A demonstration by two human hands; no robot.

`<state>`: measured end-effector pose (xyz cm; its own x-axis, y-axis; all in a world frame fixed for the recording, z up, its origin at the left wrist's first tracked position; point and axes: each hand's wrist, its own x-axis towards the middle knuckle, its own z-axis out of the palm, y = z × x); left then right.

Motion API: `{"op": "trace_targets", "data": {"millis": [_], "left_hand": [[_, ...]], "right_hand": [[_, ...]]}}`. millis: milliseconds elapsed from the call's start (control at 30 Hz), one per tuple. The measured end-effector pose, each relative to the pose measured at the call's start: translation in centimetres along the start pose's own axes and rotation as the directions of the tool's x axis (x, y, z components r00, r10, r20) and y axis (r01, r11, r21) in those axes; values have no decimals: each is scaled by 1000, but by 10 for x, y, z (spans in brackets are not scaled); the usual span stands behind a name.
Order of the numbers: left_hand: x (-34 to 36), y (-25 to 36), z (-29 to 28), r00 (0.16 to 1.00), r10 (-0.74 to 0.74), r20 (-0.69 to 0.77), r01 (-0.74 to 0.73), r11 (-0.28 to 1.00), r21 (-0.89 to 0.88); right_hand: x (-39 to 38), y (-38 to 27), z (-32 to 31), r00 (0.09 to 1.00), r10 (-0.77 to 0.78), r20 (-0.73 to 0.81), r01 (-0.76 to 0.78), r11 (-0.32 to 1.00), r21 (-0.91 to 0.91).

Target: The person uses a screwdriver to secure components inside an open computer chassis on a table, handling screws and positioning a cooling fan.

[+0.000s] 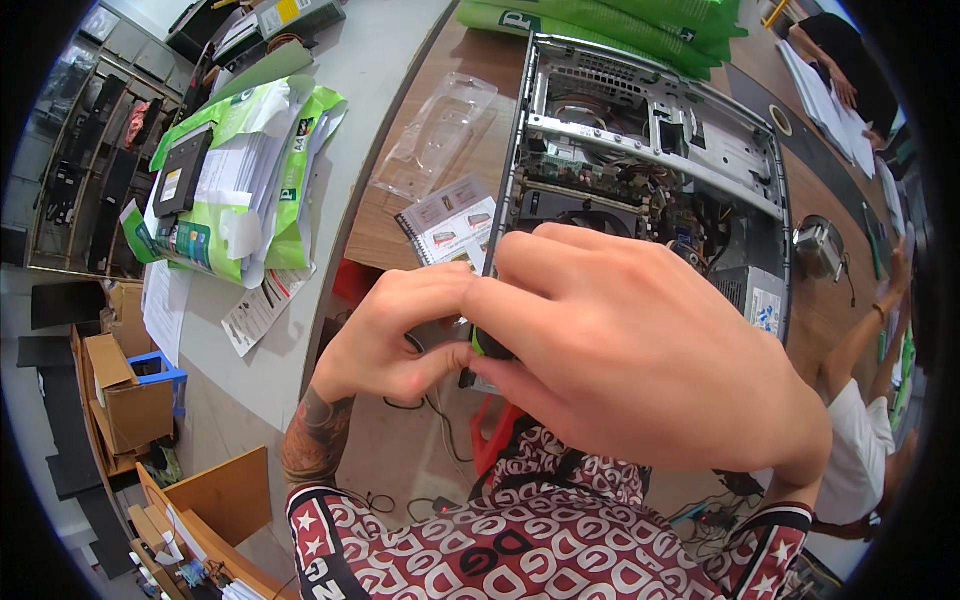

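Note:
In front of my body, my left hand [400, 335] and my right hand [630, 340] meet at the near left corner of an opened computer case [655, 145]. My right hand is closed round a black and green object [490, 345]; only a small piece shows, so its kind is hidden. My left hand is pinched, with thumb and forefinger tips against the same spot; what lies between them is hidden. Inside the case are a metal crossbar [640, 160], cables and circuit boards, with a power supply [765, 300] at its right, partly behind my right hand.
Left of the case lie a clear plastic tray [440, 130] and a printed booklet [450, 220]. Green paper packs [600, 30] sit behind it. On the grey table at left, a black drive [187, 172] rests on an opened paper pack [250, 170]. Other people sit at right, near a metal part [822, 248].

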<state>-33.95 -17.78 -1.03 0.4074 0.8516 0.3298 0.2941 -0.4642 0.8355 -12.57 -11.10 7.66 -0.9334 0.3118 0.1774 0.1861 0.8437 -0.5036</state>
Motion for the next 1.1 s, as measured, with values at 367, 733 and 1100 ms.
{"op": "trace_targets", "data": {"millis": [367,733,1100], "left_hand": [[-1,-1,1,1000,-20,-12,20,999,-29],[-2,2,0,999,-35,19,35,999,-10],[3,2,3,993,15,116,-11,999,-34]], "right_hand": [[1,-1,1,999,-24,-36,23,999,-30],[0,0,5,999,-10,-35,11,1000,16],[-10,1,8,999,37,-32,-37,999,18]]}}
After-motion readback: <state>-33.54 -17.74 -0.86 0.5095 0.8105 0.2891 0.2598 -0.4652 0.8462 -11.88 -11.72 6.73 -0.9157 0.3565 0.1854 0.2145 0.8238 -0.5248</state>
